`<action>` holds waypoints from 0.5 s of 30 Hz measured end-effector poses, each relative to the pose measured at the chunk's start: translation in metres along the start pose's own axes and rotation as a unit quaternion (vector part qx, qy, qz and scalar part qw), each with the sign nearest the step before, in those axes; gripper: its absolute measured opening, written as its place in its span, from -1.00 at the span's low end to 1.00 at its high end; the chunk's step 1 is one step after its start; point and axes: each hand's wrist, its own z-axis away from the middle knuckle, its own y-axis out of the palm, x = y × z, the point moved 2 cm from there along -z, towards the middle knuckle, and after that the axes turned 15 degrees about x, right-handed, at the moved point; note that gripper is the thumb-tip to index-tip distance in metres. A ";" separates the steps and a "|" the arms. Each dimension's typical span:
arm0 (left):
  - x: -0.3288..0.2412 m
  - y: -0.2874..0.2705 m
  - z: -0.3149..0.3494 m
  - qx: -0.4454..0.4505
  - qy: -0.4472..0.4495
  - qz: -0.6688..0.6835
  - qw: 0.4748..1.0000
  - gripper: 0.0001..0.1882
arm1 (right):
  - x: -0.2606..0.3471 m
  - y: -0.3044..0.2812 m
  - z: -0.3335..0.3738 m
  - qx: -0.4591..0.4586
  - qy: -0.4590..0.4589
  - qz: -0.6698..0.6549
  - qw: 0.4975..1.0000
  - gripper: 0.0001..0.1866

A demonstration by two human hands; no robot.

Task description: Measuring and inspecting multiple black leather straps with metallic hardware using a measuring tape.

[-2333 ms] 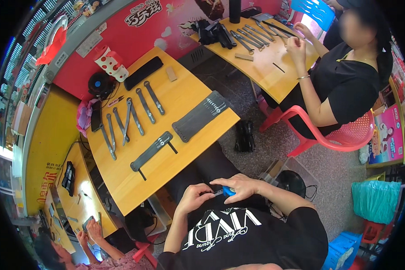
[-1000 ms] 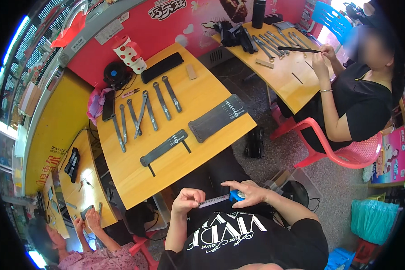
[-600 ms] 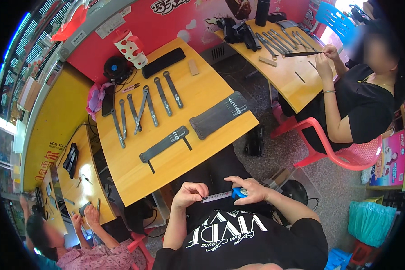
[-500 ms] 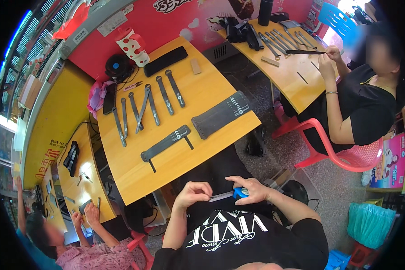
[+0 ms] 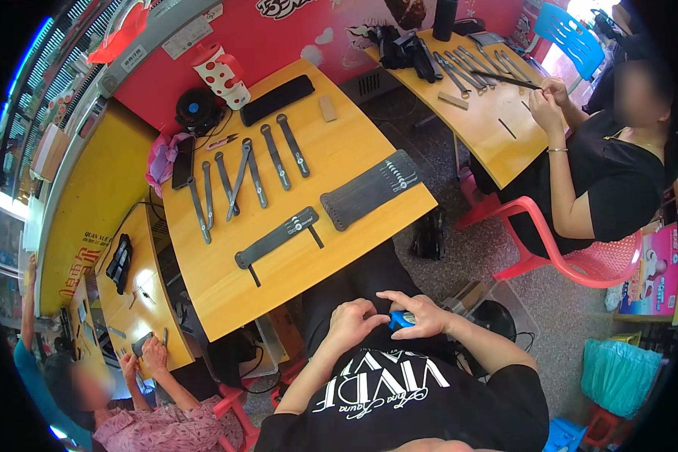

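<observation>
Over my lap, my right hand point(image 5: 427, 316) is closed round a small blue tape measure point(image 5: 404, 321). My left hand point(image 5: 354, 322) has its fingers pinched right at the mouth of the tape measure; the blade's end is hidden by them. On the yellow table point(image 5: 241, 305) beyond, a long dark strap band point(image 5: 279, 239) lies near the front edge, with two short thin black strips under it. A wider stack of dark bands point(image 5: 373, 190) rests to its right. Several narrow dark straps with ringed ends point(image 5: 256, 177) are spread further back.
A black case point(image 5: 277, 101), a polka-dot cup point(image 5: 222, 79), a small black fan point(image 5: 197, 111) and a phone point(image 5: 183, 162) stand at the back. On the right, a co-worker on a pink chair point(image 5: 557, 248) holds a dark strap. Another person works at the lower left.
My left hand has moved right, up to the tape measure, and the stretch of blade seen between my hands is gone. The co-worker on the right has tilted the dark strap.
</observation>
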 end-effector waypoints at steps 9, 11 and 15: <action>-0.010 -0.022 0.054 -0.044 0.195 0.188 0.962 -0.76 | -0.004 0.005 0.002 0.023 0.009 -0.007 1.000 -0.05; -0.002 -0.024 0.053 0.032 0.216 0.271 0.938 -0.76 | -0.005 0.006 0.001 0.024 0.031 -0.021 0.999 -0.06; 0.013 -0.032 0.044 0.034 0.216 0.341 0.914 -0.75 | -0.009 0.004 0.001 0.008 0.042 -0.031 0.999 -0.06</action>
